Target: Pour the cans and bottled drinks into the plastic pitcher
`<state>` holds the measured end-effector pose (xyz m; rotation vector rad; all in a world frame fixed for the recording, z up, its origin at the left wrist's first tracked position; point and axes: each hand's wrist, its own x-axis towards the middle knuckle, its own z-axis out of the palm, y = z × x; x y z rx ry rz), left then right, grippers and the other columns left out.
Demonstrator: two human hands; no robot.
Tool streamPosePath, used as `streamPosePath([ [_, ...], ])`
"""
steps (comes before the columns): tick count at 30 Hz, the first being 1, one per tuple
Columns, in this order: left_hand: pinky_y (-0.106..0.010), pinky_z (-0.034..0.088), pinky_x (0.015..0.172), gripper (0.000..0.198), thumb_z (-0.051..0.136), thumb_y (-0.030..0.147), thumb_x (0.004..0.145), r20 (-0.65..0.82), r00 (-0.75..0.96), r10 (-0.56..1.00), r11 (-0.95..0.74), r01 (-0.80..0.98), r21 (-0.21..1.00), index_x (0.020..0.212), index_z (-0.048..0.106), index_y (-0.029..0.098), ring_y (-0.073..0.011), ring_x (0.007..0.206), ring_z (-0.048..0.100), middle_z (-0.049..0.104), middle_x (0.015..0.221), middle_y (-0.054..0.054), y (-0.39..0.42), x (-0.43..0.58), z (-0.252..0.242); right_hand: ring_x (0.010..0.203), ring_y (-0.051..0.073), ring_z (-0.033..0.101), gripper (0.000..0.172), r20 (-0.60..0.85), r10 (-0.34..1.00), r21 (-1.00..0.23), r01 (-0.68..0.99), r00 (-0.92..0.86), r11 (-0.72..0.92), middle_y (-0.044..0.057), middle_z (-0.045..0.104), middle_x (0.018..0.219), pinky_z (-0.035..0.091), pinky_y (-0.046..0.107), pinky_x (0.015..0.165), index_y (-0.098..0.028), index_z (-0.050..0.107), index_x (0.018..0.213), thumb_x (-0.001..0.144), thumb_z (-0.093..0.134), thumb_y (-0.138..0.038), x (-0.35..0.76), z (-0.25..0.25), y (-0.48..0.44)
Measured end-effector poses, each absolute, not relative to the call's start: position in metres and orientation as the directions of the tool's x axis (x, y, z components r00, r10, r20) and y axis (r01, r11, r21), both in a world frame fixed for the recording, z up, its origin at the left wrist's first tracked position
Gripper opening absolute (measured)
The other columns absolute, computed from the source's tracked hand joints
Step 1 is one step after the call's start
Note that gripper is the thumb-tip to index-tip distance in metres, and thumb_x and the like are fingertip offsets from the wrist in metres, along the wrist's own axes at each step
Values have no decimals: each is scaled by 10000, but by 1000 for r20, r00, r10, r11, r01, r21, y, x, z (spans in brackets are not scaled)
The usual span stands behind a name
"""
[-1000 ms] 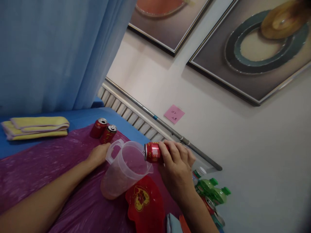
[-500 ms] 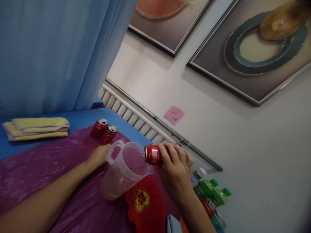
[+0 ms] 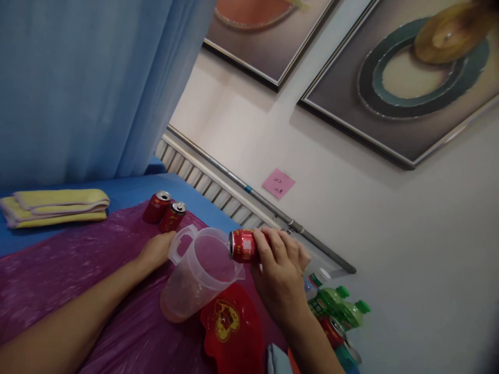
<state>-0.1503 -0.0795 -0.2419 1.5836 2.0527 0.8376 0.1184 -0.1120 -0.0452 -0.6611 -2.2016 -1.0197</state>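
In my right hand (image 3: 283, 265) is a red can (image 3: 244, 245), tipped on its side with its open top over the rim of a clear plastic pitcher (image 3: 195, 275). A little liquid shows low in the pitcher. My left hand (image 3: 157, 250) is beside the pitcher's handle, its fingertips partly hidden behind it; whether they grip the handle cannot be made out. Behind that hand, two opened red cans, one (image 3: 157, 208) and another (image 3: 172, 218), stand side by side. A red plate-like item (image 3: 236, 332) with a gold heart print lies beside the pitcher.
Purple plastic sheeting (image 3: 50, 280) covers part of the blue table (image 3: 128, 189). A folded yellow cloth (image 3: 58, 208) lies at the left. Green-capped bottles (image 3: 331, 301) and more cans (image 3: 333, 332) stand at the right. Behind are a blue curtain (image 3: 93, 83) and a radiator (image 3: 202, 182).
The can in my right hand has shifted very slightly left over the pitcher. The whole view has moved a little; otherwise the hands and objects keep their places.
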Motion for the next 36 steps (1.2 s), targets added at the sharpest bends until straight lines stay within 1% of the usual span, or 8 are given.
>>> streamPosePath([
  [8, -359, 425, 763, 298, 373, 438, 870, 32, -262, 965, 174, 723, 669, 900, 584, 229, -328, 995, 644, 694, 1054, -111, -77, -152, -245, 1130, 310, 558, 441, 705, 193, 458, 646, -682, 610, 115, 662, 1210, 341, 479, 984, -210, 544, 1281, 847, 619, -174, 117, -46, -112],
  [11, -358, 431, 766, 306, 369, 428, 874, 38, -262, 964, 171, 727, 665, 930, 592, 227, -327, 1001, 643, 690, 1073, -118, -76, -153, -246, 1171, 336, 527, 555, 719, 263, 376, 678, -643, 631, 132, 629, 1266, 341, 500, 986, -202, 513, 1328, 787, 634, -179, 123, -50, -108],
  [14, -346, 441, 770, 325, 369, 430, 882, 42, -251, 967, 161, 730, 664, 963, 605, 221, -317, 1018, 641, 685, 1091, -122, -77, -152, -245, 1165, 338, 533, 620, 723, 438, 110, 716, -533, 690, 117, 626, 1262, 369, 511, 981, -230, 524, 1327, 720, 647, -215, 128, -54, -105],
  [17, -317, 443, 763, 331, 372, 426, 895, 43, -248, 968, 158, 731, 664, 994, 610, 218, -286, 1011, 647, 689, 1077, -115, -78, -152, -244, 1112, 324, 574, 648, 568, 758, -367, 727, -319, 581, 84, 653, 1212, 419, 482, 960, -251, 565, 1293, 658, 692, -284, 128, -59, -102],
  [20, -305, 430, 750, 324, 357, 431, 912, 49, -248, 968, 154, 732, 664, 949, 598, 218, -269, 995, 649, 691, 1058, -102, -79, -151, -243, 991, 282, 629, 664, 322, 933, -773, 523, -162, 358, 56, 690, 1119, 481, 398, 869, -224, 583, 1254, 618, 736, -336, 126, -65, -98],
  [22, -307, 420, 745, 326, 337, 433, 925, 57, -256, 965, 155, 731, 665, 907, 579, 216, -262, 969, 650, 691, 1029, -98, -78, -151, -243, 910, 251, 642, 610, 241, 959, -902, 330, -147, 277, 39, 710, 1021, 496, 353, 798, -202, 606, 1180, 606, 752, -348, 126, -71, -94],
  [27, -304, 407, 733, 291, 339, 410, 935, 57, -294, 954, 181, 717, 674, 888, 547, 213, -245, 956, 646, 683, 1007, -96, -78, -150, -240, 733, 187, 625, 456, 180, 981, -974, 125, -74, 188, -4, 701, 825, 486, 285, 659, -192, 633, 1007, 591, 770, -321, 132, -98, -72],
  [36, -377, 504, 860, 241, 460, 346, 942, -77, -350, 933, 311, 682, 662, 984, 594, 151, -201, 929, 638, 666, 989, -76, -85, -150, -226, 710, 221, 661, 510, 158, 977, -975, 135, -144, 177, 17, 713, 777, 535, 334, 644, -180, 630, 949, 530, 858, -361, 103, -147, -32],
])
